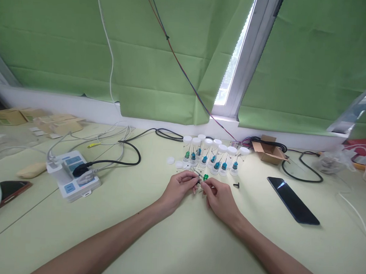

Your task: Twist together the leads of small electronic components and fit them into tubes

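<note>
My left hand [178, 190] is closed in a pinch on a small black part [199, 181], whose kind I cannot make out. The fingertips of my right hand [222, 198] are pinched together right beside it; what they hold is hidden. Just beyond the fingers is a small green part [206, 177]. Several clear tubes with white caps [222, 148] stand in a cluster behind my hands, with blue-green or green pieces inside. To the right of my right hand lies a small black T-shaped piece [236, 185].
A white power strip [79, 186] with plugs stands at left. Black cable [136, 153] runs along the table behind it. On the right are a phone [293, 201] and an open cardboard box [268, 151]. A loose white cap [170, 160] lies left of the tubes.
</note>
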Available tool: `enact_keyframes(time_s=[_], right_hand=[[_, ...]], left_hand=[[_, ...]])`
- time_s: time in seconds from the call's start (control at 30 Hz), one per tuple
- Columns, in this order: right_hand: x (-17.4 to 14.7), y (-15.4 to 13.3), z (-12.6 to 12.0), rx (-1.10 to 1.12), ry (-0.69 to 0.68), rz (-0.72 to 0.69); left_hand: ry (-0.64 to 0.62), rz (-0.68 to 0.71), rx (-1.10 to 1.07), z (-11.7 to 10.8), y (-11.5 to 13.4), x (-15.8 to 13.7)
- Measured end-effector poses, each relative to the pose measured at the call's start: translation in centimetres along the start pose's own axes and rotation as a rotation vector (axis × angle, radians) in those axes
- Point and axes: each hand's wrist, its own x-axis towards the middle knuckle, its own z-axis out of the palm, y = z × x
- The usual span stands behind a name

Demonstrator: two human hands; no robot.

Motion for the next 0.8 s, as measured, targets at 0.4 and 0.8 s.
enact_keyframes(time_s=[0.4,0.8], right_hand=[[-0.06,-0.17,0.09,0.076,-0.024,0.086],[0.03,-0.11,0.26,0.042,-0.022,0.079]], left_hand=[[-0.003,0.002,0.017,0.22,0.27,-0.26],[0.044,-0.003,0.058,0.15,-0.18,-0.12]])
